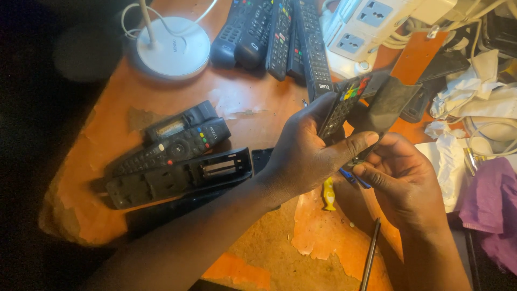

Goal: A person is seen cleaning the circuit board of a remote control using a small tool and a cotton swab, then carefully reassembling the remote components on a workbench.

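- left hand (307, 156) closed round a black remote control (343, 108) with coloured buttons, held up tilted above the middle of the surface (258, 253); thumb stretched across toward the right hand
- right hand (398, 178) half curled, fingertips pinching at the lower end of that remote, next to a dark flat piece (389, 102), probably its back cover; can't tell whether the right hand actually grips the piece
- step in hand, as a judgement: prying or splitting the remote's shell; halves look partly apart, not fully
- next move seems to call for a steady left-hand grip while the right works the seam without snapping clips
- near right: thin metal tool (370, 253) lying on the surface, untouched; small yellow object (328, 195) under the hands
- left: opened remote shell (177, 180) with bare battery bay, whole remote (172, 148) just beyond it
- far: row of remotes (274, 32), white lamp base (172, 46), power strip (361, 27)
- right edge: crumpled tissue (474, 91), purple cloth (493, 205)
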